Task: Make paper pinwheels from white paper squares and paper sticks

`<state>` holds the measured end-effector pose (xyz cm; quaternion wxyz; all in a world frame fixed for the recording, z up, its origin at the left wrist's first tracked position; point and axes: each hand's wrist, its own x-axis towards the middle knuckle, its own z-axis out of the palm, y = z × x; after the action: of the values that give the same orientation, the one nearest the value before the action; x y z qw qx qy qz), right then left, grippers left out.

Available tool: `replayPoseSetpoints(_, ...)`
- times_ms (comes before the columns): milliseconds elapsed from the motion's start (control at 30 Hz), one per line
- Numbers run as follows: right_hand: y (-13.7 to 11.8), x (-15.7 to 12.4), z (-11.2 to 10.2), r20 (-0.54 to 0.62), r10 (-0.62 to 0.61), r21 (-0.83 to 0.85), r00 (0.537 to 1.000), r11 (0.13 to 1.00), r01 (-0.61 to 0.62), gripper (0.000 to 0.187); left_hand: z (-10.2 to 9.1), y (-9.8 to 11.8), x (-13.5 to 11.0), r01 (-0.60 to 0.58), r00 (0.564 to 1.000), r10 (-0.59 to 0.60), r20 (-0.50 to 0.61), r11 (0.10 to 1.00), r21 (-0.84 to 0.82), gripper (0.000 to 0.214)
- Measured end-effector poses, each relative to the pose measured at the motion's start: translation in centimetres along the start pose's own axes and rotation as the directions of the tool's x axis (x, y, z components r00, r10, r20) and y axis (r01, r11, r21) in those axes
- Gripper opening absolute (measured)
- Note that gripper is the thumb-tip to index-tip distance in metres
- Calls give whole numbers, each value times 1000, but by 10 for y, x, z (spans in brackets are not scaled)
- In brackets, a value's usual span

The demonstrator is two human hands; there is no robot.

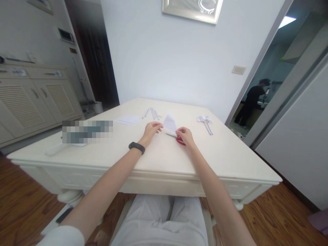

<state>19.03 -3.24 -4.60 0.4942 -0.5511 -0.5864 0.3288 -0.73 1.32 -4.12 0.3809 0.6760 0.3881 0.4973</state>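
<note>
A white triangle of folded paper (169,123) stands between my hands over the table. My left hand (153,130), with a dark band on its wrist, pinches its left corner. At the right corner, my right hand (185,135) grips the paper between thumb and fingers. Scissors with red handles (181,140) lie on the table just under my right hand, their blades pointing left. Beyond my left hand are several thin rolled paper sticks (153,113). Flat white sheets (128,119) lie farther left.
Two paper pinwheel-like pieces on sticks (205,120) lie at the right of the white table (225,160). A blurred-out object (87,132) and a white handled thing (55,149) are at the left. Through the doorway, a person in dark clothes (253,99) stands in another room.
</note>
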Motion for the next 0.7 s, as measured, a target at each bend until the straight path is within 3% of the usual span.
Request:
replayPoseSetpoints(267, 2, 1, -1, 6, -5, 2, 1000, 1000, 5, 28, 0, 1, -1, 17, 999, -17, 32, 1000, 11, 28)
replayPoseSetpoints(533, -1, 0, -2, -10, -78, 74, 997, 994, 78, 28, 3, 5, -4, 69, 973, -78, 215, 996, 48, 27)
replayPoseSetpoints(700, 0, 1, -3, -54, -66, 75, 996, 995, 70, 28, 4, 9, -6, 82, 962, -96, 256, 995, 62, 26)
